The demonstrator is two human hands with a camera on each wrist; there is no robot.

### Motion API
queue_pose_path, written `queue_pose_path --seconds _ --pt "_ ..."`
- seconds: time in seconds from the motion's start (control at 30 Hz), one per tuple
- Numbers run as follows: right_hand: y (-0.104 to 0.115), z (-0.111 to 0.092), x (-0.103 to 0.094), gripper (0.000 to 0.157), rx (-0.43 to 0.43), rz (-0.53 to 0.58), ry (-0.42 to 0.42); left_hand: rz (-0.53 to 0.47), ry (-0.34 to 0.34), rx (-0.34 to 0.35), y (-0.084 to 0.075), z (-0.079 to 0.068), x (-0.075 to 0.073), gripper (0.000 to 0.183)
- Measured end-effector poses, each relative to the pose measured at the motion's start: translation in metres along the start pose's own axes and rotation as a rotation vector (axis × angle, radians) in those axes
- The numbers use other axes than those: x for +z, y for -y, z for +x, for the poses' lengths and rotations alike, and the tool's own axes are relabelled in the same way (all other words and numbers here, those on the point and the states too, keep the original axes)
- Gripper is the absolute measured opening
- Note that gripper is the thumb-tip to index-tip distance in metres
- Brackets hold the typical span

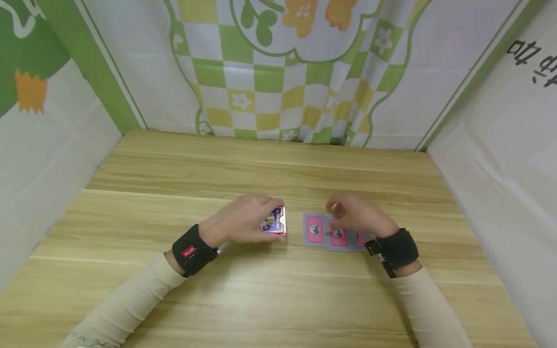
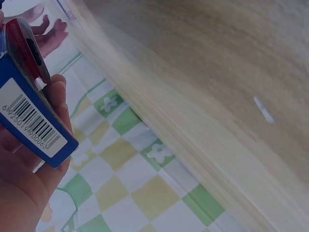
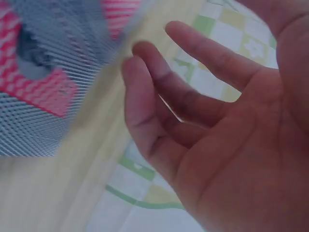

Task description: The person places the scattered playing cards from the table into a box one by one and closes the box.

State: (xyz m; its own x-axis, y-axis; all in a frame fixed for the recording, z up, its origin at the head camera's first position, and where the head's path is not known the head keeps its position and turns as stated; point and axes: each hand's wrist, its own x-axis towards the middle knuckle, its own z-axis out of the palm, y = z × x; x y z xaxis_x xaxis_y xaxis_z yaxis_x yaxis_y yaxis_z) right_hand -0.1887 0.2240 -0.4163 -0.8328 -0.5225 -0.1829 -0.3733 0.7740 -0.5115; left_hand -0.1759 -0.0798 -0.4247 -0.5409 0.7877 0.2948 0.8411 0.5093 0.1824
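My left hand (image 1: 241, 220) grips a playing-card box (image 1: 274, 220) by its two long edges, thumb on the near side and fingers on the far side. A printed purple and gold face with a white notched end shows on the box. In the left wrist view its blue end (image 2: 48, 145) carries a barcode. To the right of the box lie three playing cards (image 1: 315, 229), overlapping in a row with red patterned backs up. My right hand (image 1: 359, 215) is over the right part of the row, partly hiding it. Its fingers (image 3: 140, 92) are loosely bent and hold nothing.
The cards lie on a wood-grain table (image 1: 261, 299). A green, yellow and white checked curtain (image 1: 270, 96) hangs along its back edge. White cloth walls (image 1: 500, 145) stand at both sides.
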Motion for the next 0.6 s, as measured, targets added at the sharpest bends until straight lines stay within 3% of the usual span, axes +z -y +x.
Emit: queue_pose_path --seconds 0.1,0.23,0.5,0.6 --pt "-0.002 0.005 0.009 0.061 0.029 -0.058 -0.007 0.003 0.006 -0.007 0.001 0.001 0.001 0.072" --pt "0.003 0.01 0.021 0.061 0.01 -0.087 -0.032 0.004 0.003 -0.003 0.002 0.001 0.002 0.072" --pt "0.011 0.017 0.033 0.05 0.005 -0.032 -0.171 -0.002 0.013 -0.003 0.002 0.0 0.002 0.072" --pt "0.014 0.019 0.032 0.044 -0.025 0.05 -0.223 -0.006 0.015 0.001 0.002 0.0 0.001 0.072"
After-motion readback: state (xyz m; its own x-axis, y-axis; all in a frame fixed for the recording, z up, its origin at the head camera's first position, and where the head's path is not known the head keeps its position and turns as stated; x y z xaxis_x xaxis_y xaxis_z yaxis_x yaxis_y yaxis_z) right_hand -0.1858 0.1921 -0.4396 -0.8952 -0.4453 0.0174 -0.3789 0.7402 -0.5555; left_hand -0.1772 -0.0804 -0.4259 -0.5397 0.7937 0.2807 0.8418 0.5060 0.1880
